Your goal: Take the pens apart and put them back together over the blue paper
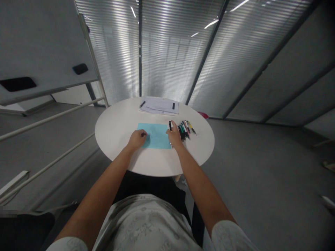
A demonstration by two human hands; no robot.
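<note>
A sheet of light blue paper [158, 136] lies flat on the round white table [154, 164], with faint marks on it. My right hand [174, 135] is at the sheet's right edge, closed around a black-and-white marker [170, 126] that stands nearly upright. Over the left part of the paper is my left hand [138, 138], its fingers pinched together. Something small and dark shows at those fingertips, too small to name. Beside my right hand lies a row of markers [186, 129] in black, green, red and yellow, partly hidden by the hand.
A stack of white papers [159, 105] sits at the table's far side, with a black pen [142, 104] on its left. To the left stands a whiteboard [47, 45] on a pale metal frame [52, 118]. Glass panels with blinds [167, 52] rise behind the table.
</note>
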